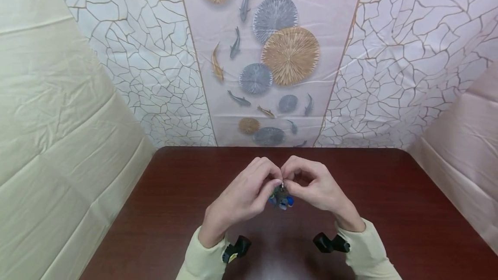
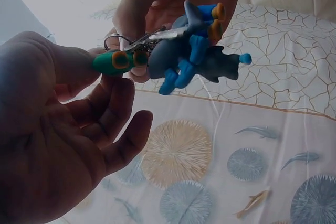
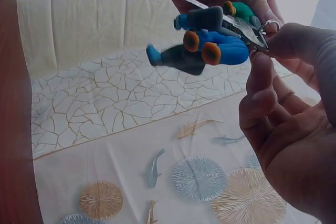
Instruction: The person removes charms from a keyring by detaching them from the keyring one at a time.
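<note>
Left hand (image 1: 243,195), right hand (image 1: 317,185): one keyring (image 1: 282,203) pinched by both, held at six o'clock from their fingertips (image 1: 277,182) in head view; blue, grey, green figures (image 3: 226,50), some orange-tipped, silver metal (image 3: 244,28) attached.

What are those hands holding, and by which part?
A bunch of keychain figures: the left hand and right hand pinch it at the metal ring end.
</note>
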`<control>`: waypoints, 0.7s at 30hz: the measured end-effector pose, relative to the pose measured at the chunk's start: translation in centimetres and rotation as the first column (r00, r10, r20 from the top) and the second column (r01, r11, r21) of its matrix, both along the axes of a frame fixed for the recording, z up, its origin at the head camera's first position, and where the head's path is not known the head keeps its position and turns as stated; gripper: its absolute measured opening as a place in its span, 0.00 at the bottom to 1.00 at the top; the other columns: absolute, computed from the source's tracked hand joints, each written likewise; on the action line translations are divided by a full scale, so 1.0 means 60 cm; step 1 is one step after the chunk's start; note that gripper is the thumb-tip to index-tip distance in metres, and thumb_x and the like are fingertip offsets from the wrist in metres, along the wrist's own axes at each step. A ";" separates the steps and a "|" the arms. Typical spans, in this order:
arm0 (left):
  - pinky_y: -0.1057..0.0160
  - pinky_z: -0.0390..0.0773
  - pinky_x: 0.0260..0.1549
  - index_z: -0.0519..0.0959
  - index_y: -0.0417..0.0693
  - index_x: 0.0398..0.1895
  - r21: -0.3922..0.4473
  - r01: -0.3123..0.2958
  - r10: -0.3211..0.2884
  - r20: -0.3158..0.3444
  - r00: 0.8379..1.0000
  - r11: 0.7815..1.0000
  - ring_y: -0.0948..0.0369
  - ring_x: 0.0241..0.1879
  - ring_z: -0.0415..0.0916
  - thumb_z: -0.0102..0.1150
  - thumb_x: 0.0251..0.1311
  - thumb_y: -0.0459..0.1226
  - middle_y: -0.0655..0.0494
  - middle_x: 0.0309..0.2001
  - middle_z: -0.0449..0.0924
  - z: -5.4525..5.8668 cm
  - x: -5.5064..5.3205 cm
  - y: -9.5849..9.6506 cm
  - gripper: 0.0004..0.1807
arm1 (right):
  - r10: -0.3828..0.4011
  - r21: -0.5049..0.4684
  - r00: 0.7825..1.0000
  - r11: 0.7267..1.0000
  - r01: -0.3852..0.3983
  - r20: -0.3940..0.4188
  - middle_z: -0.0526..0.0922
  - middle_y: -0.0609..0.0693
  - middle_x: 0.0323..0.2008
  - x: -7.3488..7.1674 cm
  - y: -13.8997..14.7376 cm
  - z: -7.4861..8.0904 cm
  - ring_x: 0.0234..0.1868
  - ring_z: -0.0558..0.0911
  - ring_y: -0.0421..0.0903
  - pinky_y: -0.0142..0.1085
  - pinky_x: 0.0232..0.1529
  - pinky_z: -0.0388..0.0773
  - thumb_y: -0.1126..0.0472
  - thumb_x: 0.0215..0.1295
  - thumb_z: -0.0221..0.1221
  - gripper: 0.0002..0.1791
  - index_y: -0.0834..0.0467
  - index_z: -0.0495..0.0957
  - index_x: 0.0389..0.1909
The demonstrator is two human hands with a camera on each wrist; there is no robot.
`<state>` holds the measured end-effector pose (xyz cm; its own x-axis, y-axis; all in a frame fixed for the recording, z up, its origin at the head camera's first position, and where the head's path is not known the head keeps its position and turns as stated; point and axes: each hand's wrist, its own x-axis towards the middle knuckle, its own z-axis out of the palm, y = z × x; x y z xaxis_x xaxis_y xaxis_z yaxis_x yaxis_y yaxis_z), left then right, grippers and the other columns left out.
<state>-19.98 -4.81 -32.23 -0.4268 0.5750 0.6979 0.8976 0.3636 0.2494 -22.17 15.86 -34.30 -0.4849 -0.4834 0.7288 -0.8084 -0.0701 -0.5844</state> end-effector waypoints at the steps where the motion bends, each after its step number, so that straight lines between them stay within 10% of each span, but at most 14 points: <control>1: 0.72 0.70 0.42 0.73 0.47 0.38 -0.001 0.004 -0.004 0.000 1.000 1.000 0.65 0.39 0.69 0.53 0.69 0.33 0.61 0.35 0.74 0.001 0.001 0.000 0.01 | 0.007 -0.005 1.000 1.000 -0.007 -0.007 0.77 0.49 0.33 0.000 0.000 0.000 0.28 0.73 0.39 0.31 0.21 0.69 0.83 0.54 0.57 0.19 0.57 0.78 0.38; 21: 0.71 0.70 0.45 0.73 0.48 0.38 0.000 0.022 -0.022 -0.047 0.999 1.000 0.64 0.39 0.69 0.55 0.66 0.30 0.60 0.35 0.73 0.006 0.007 0.001 0.04 | 0.071 -0.069 0.996 0.995 -0.074 -0.045 0.77 0.54 0.34 -0.003 0.000 0.000 0.31 0.75 0.41 0.32 0.26 0.74 0.77 0.59 0.60 0.10 0.61 0.78 0.37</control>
<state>-19.56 -4.78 -31.89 -0.3810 0.5832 0.7175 0.9160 0.3438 0.2069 -22.33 15.87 -34.29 -0.4181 -0.4630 0.7816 -0.8238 -0.1693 -0.5410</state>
